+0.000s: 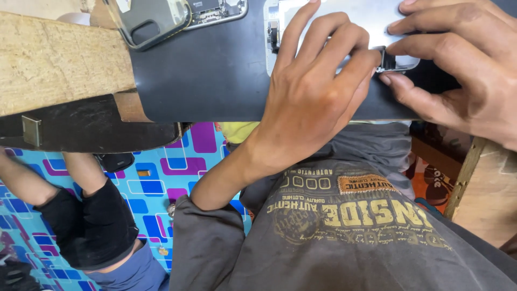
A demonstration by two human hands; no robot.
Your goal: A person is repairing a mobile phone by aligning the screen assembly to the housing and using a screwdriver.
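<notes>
**Two hands on one small clip, right at the mat's edge**

Your left hand (315,81) lies flat across the metal phone plate (344,16) at the 1 o'clock corner of the view, fingers spread and pressing it down onto the black work mat (215,70). Your right hand (458,64) comes in from 3 o'clock, thumb and forefinger pinched on the small metal clip (396,60) just beside your left fingertips. So: left hand pressing down, right hand closed on that clip, the two hands touching or nearly so.

Watch the risks. That clip sits near the mat's front edge; if your pinch slips, I judge it could spring off and drop onto the patterned floor mat (161,178) below. Press unevenly with the left hand and the thin plate may flex or slide. Your fingers hide the joint, so I cannot tell how the clip is seated.

The count: one plate under your hands, one clip, one opened phone body (218,11) at 12 o'clock with its insides exposed, one grey phone case (153,24) at 11 o'clock, one wooden bench top (54,59) at 10 o'clock. Another person's knee in a black sleeve (91,221) shows at 8 o'clock.
</notes>
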